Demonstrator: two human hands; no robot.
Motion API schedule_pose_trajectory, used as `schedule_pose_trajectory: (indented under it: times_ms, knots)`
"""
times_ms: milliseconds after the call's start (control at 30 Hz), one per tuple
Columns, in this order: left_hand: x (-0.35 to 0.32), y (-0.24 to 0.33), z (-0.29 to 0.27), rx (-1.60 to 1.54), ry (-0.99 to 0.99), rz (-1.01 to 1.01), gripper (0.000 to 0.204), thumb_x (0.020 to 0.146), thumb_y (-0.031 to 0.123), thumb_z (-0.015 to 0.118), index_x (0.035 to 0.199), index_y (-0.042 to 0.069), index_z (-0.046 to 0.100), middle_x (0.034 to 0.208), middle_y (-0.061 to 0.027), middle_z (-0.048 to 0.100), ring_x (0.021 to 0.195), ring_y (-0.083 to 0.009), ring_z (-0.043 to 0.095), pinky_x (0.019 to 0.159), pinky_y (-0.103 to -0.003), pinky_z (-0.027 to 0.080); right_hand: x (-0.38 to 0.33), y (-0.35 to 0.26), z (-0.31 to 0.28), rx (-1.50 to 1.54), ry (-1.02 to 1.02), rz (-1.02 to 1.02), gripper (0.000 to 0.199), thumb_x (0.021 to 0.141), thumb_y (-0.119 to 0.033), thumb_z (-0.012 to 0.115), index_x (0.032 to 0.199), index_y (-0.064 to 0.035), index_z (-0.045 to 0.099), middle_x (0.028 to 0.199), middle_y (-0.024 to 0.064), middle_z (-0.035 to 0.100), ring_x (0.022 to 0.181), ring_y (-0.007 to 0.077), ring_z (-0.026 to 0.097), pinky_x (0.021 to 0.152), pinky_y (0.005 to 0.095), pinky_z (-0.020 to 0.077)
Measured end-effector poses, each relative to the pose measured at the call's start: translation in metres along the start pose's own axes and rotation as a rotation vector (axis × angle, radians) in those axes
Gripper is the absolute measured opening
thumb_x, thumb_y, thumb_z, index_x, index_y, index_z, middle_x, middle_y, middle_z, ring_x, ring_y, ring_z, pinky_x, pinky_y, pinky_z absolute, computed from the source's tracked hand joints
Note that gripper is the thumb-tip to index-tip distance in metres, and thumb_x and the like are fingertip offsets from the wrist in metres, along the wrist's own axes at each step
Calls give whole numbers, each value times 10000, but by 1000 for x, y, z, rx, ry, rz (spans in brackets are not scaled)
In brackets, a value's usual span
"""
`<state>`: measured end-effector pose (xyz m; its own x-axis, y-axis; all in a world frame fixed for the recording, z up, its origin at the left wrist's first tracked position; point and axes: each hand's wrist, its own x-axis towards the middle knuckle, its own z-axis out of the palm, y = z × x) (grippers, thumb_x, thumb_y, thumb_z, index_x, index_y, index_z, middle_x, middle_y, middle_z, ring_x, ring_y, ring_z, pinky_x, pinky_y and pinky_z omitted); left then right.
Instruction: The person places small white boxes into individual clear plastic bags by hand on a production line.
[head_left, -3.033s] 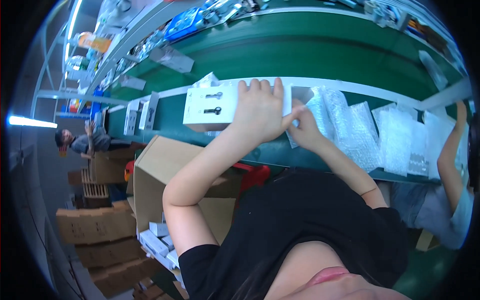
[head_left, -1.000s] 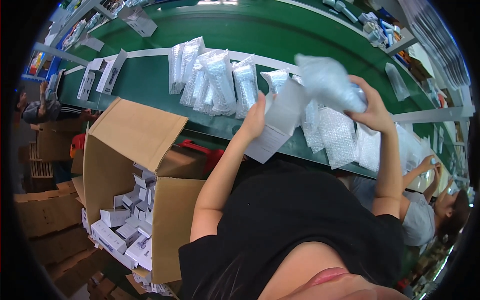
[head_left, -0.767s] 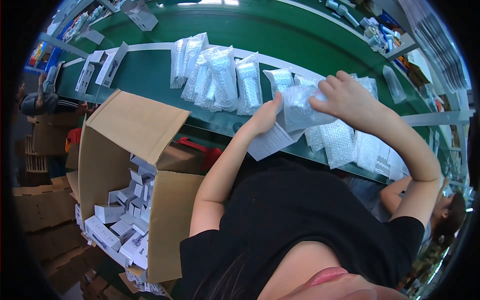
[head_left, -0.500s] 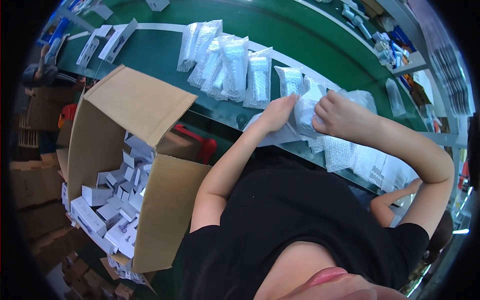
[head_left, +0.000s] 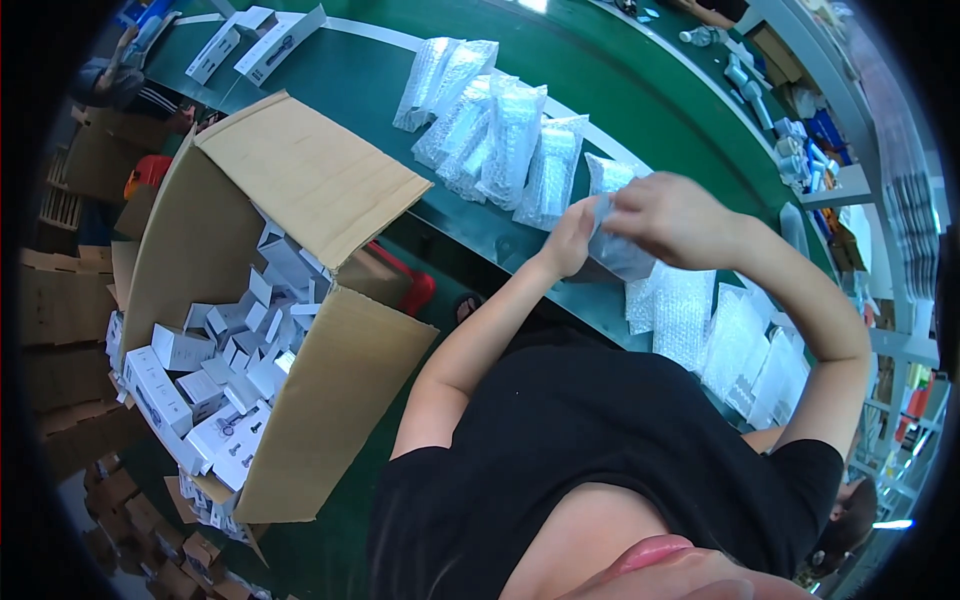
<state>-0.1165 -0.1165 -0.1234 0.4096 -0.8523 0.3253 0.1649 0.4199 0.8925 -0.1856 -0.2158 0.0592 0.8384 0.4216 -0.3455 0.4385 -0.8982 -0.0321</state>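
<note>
Between my two hands at the near edge of the green table is a clear bubble-wrap bag (head_left: 622, 258). My left hand (head_left: 570, 240) is closed on the bag's left edge, near its top. My right hand (head_left: 668, 218) is bent over the opposite upper edge, fingers pressed together on it and somewhat blurred. What the bag holds cannot be made out. Just beyond my hands, another wrapped bag (head_left: 608, 173) is partly covered. To its left lie several filled bubble-wrap bags (head_left: 512, 140) with pale objects inside.
A large open cardboard carton (head_left: 300, 180) full of small white printed boxes (head_left: 215, 400) stands to my left. Flat bubble-wrap bags (head_left: 685, 315) lie at the table's near right. Two white boxes (head_left: 282, 45) rest at the far left. Another person (head_left: 110, 80) is beyond the carton.
My right hand has shifted toward my left hand at the bag's top. The view has turned slightly, so the table and carton appear displaced.
</note>
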Motion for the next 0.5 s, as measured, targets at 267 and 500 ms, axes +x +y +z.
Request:
schedule_pose_trajectory:
  times_ms: [267, 500]
  knots:
    - [-20, 16, -8, 921, 413, 365, 432, 789, 356, 472, 1050, 12, 474, 1100, -144, 444, 994, -290, 436, 861, -356, 330, -18, -44, 31, 2257, 1041, 571, 249, 839, -124, 441, 1054, -3, 479, 815, 146, 556, 554, 194, 524, 418, 239, 410]
    - [-5, 66, 11, 1323, -223, 430, 412, 651, 247, 558, 993, 31, 478, 1124, -152, 414, 986, -318, 419, 852, -366, 320, 16, -74, 109, 2831, 1110, -197, 275, 877, -177, 355, 1086, -3, 397, 729, 148, 522, 438, 162, 447, 359, 232, 351]
